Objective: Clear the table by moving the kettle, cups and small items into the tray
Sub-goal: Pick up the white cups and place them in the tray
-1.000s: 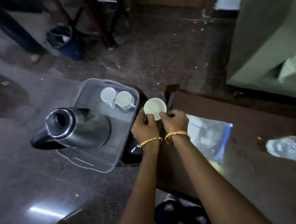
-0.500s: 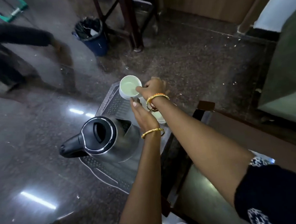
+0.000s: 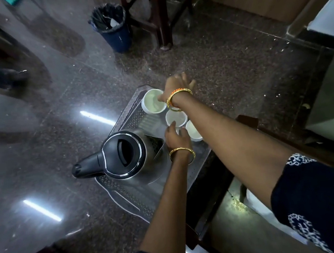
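Note:
A clear plastic tray (image 3: 127, 200) holds a steel kettle (image 3: 124, 153) with a black lid and handle, lying toward its near end. Three white cups stand at the far end. My right hand (image 3: 177, 85) reaches over the tray and grips the rim of the far cup (image 3: 152, 103), which sits low in the tray's far corner. My left hand (image 3: 175, 137) lies between the kettle and the cups, its fingertips touching the rim of the middle cup (image 3: 176, 118). My right forearm partly covers the third cup (image 3: 193, 130).
The tray sits above a speckled stone floor, beside the dark wooden table (image 3: 282, 144). Farther off stand a blue bin (image 3: 113, 25) with a black liner and wooden chair legs (image 3: 161, 28). A person's foot (image 3: 14, 75) shows at the left.
My right hand has carried the cup from the table across to the tray's far corner and lowered it there. My left hand has moved along to the cups. The view has shifted over the tray.

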The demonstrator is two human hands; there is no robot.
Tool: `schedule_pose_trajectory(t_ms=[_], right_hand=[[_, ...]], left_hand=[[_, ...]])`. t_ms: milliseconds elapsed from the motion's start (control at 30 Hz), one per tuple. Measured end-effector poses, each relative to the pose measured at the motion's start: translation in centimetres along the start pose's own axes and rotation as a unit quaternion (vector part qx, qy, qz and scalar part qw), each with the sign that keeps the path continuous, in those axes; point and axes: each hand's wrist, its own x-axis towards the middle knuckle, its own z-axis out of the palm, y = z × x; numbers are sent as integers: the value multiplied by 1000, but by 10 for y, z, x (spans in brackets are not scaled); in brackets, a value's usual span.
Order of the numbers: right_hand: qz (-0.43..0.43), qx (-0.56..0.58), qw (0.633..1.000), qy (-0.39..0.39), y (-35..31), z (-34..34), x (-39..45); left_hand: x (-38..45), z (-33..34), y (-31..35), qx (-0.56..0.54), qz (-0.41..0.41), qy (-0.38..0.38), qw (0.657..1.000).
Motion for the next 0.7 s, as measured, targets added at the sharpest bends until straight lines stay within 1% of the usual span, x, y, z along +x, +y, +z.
schedule_pose_trajectory(t_ms=[133, 200, 300, 400, 533, 633, 700], right_hand=[[-22, -64, 998, -17, -4, -1, 0], [-26, -77, 997, -18, -5, 4, 0], [-18, -63, 998, -1, -4, 15, 0], [-5, -42, 999, 27, -3, 22, 3], [5, -29, 997, 65, 1, 30, 1], [18, 31, 994, 104, 7, 33, -9], [22, 119, 983, 139, 16, 30, -20]], left_hand=[[1, -1, -1, -11, 0, 7, 1000], [2, -1, -2, -12, -1, 7, 1000], [2, 0, -2, -24, -2, 16, 1000], [3, -1, -3, -9, 3, 28, 1000], [6, -4, -3, 3, 10, 17, 1000], [6, -6, -1, 7, 7, 10, 1000], [3, -8, 2, 5, 15, 27, 1000]])
